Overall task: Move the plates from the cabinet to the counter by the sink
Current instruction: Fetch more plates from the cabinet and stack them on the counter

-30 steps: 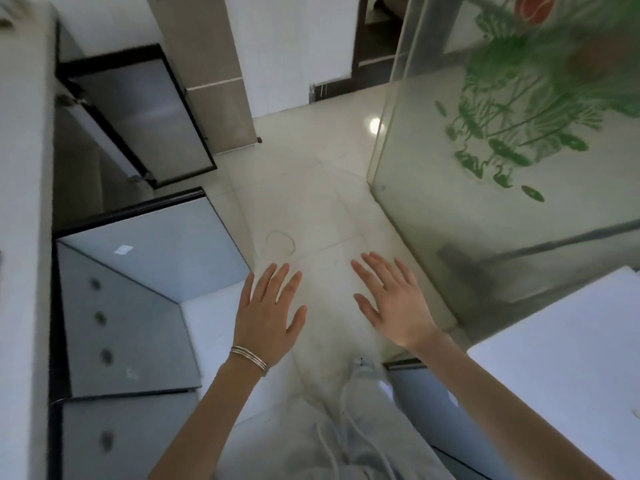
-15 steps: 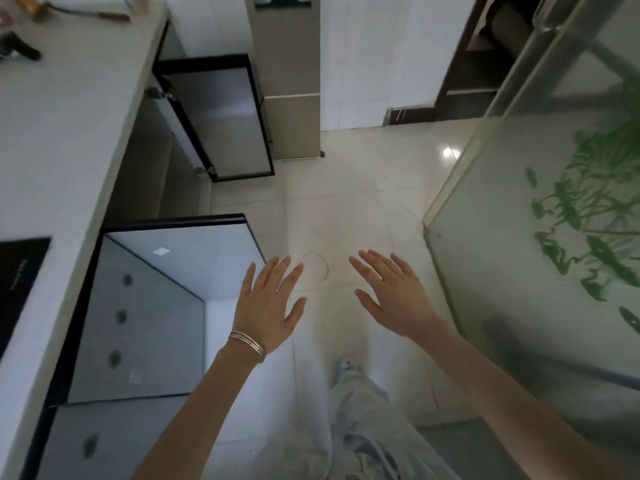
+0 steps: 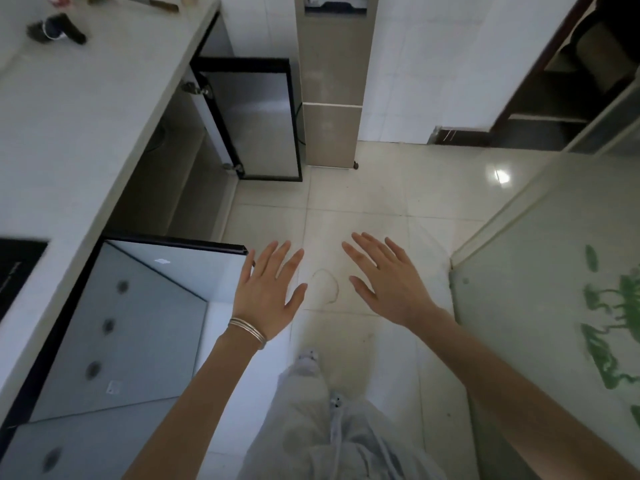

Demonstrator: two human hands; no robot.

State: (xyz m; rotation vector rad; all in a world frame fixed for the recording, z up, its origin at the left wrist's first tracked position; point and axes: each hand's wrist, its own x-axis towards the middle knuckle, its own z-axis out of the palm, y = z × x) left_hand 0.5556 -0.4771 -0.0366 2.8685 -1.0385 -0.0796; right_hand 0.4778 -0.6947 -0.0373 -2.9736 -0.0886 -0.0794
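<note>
Holding fingers (image 3: 277, 258) straight and spread wide on both hands, gripping nothing. Hovering the left hand (image 3: 266, 292), bracelet (image 3: 247, 332) at the wrist, toward seven o'clock of centre, and the right hand (image 3: 388, 285) toward five o'clock, palms down over the floor (image 3: 363, 195). Swinging the view leftward since a second ago, bringing the counter (image 3: 86, 116) in at ten o'clock, the near cabinet door (image 3: 138, 323) hanging open at eight o'clock, the far cabinet door (image 3: 256, 116) at eleven. Showing no plates anywhere. Probably still approaching the cabinet, carrying not yet beginning.
</note>
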